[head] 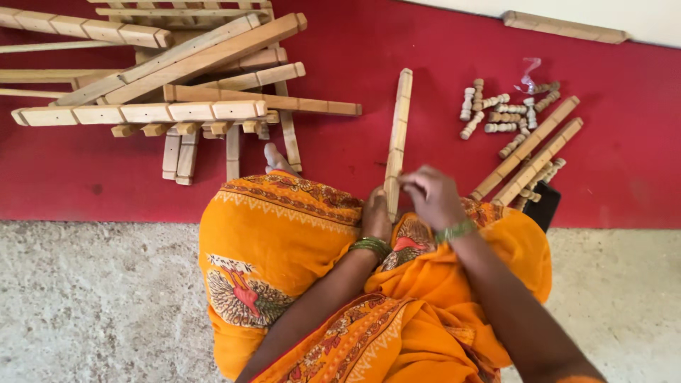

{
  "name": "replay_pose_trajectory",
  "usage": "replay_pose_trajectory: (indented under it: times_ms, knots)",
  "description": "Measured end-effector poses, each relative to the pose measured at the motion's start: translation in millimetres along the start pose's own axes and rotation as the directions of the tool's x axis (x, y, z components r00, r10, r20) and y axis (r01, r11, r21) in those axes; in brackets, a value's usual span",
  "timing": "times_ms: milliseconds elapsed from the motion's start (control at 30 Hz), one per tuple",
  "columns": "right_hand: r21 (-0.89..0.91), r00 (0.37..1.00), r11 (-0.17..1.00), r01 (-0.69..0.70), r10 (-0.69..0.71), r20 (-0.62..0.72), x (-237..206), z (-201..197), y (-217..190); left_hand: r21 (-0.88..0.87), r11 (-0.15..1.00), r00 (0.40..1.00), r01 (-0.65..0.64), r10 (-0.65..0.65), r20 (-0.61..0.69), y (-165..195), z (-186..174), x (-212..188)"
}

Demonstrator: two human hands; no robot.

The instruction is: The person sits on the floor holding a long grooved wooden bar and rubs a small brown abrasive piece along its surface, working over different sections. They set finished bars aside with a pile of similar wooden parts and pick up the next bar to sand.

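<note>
Left hand (pixel 376 216) is closed around the near end of a slotted wooden bar (pixel 397 135); right hand (pixel 431 195) is curled onto the same end from the other side, fingertips pinched at the bar's edge. Whether something small is pinched there cannot be told. The bar is propped on the lap and angled away from the body, so its far end rests on the red mat (pixel 425 42) and its slotted face is kept up and reachable.

Turned wooden pegs (pixel 496 113) are scattered just beyond the right hand, with two more slotted bars (pixel 532 152) laid beside them, within an easy reach. A dark flat object (pixel 545 204) sits tight against the right knee. A crumpled clear bag (pixel 528 74) lies past the pegs.

Far to the left of the left hand, a pile of wooden rails (pixel 177 78) is stacked criss-cross, well apart from the held bar. Open red mat is left between the pile and the bar. The mat's near edge runs under the knees onto a speckled floor (pixel 92 298).
</note>
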State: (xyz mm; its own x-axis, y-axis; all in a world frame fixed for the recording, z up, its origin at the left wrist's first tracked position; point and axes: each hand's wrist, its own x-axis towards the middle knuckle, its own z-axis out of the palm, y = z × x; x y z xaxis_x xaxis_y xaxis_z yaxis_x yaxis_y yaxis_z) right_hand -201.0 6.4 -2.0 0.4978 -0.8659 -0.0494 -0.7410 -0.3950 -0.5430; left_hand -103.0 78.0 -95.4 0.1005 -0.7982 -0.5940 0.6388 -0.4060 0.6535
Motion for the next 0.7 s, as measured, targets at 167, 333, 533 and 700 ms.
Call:
replay_pose_trajectory:
  times_ms: [167, 333, 533, 700]
  knots:
    - [0.069, 0.995, 0.996, 0.062, -0.056, -0.086, -54, 3, -38, -0.169, 0.982, 0.996, 0.087, -0.087, 0.004, -7, -2, 3]
    - [-0.026, 0.974, 0.981, 0.192, -0.194, -0.121, -32, 19, -32, -0.186, 0.983, 1.0, 0.013, -0.009, 0.022, -10, -4, 7]
    - [0.174, 0.995, 0.981, -0.086, 0.095, -0.043, 52, 12, 19, -0.056, 0.998, 0.997, -0.017, 0.013, -0.078, 1, 0, 4]
    - [0.153, 0.976, 0.964, -0.218, 0.217, 0.024, 116, 4, 44, 0.053, 0.99, 0.985, 0.134, -0.127, -0.121, 14, 4, 3]
